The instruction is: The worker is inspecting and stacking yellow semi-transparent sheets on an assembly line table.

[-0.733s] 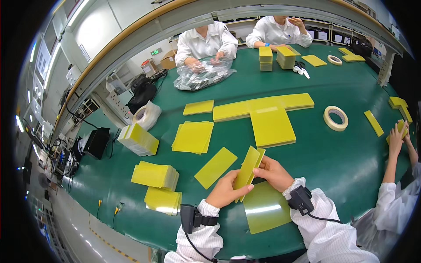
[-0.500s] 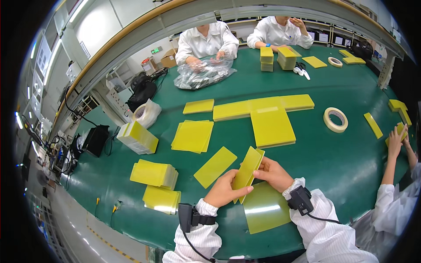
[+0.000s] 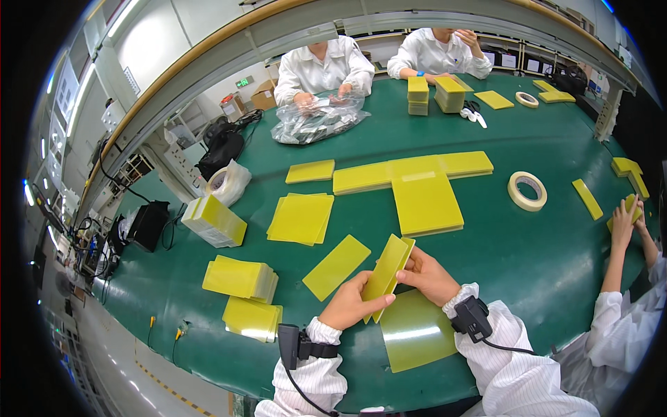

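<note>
Between my two hands, tilted above the table, are a few narrow yellow sheets. My left hand grips their lower left side, thumb across the front. On their right edge, my right hand has its thumb in front and its fingers behind. The sheets stand slightly apart from each other at the upper end. Beneath my hands lies a larger yellow sheet, partly covered by them. A single narrow yellow sheet rests flat just left of my hands.
Yellow stacks sit at the left, with a wrapped block behind. Further off are a T-shaped arrangement of stacks, a tape roll and squarish sheets. Co-workers sit opposite, one handling a clear bag; another's hands work at right.
The view has shifted slightly, so the table things appear a little further left. My hands keep the same hold on the narrow sheets, whose tilt is nearly the same.
</note>
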Motion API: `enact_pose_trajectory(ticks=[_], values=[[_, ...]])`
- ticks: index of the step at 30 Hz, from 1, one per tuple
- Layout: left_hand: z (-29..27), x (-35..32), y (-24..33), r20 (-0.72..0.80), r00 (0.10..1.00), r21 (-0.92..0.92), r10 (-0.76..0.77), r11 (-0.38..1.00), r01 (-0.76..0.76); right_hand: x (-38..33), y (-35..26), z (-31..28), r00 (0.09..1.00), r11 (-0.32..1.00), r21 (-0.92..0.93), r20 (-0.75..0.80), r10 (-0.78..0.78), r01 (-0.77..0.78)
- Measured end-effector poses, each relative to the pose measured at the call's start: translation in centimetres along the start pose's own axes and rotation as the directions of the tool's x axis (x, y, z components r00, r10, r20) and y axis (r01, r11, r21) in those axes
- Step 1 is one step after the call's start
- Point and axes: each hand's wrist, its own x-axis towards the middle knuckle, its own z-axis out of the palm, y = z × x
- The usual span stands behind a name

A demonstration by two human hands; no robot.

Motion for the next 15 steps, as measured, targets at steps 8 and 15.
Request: enact_pose_trajectory(ticks=[8,15], values=[[0.07,-0.15,0.24,-0.023,1.000,-0.045,0.015,0.999,-0.016,-0.02,-0.06,-0.01,0.999,1.000,0.009,0.035,-0.026,0.025],[-0.16,-0.28,0.34,-0.031,0.999,-0.048,0.029,0.998,-0.030,-0.22,-0.30,0.16,0.999,1.000,0.022,0.040,-0.008,0.008]])
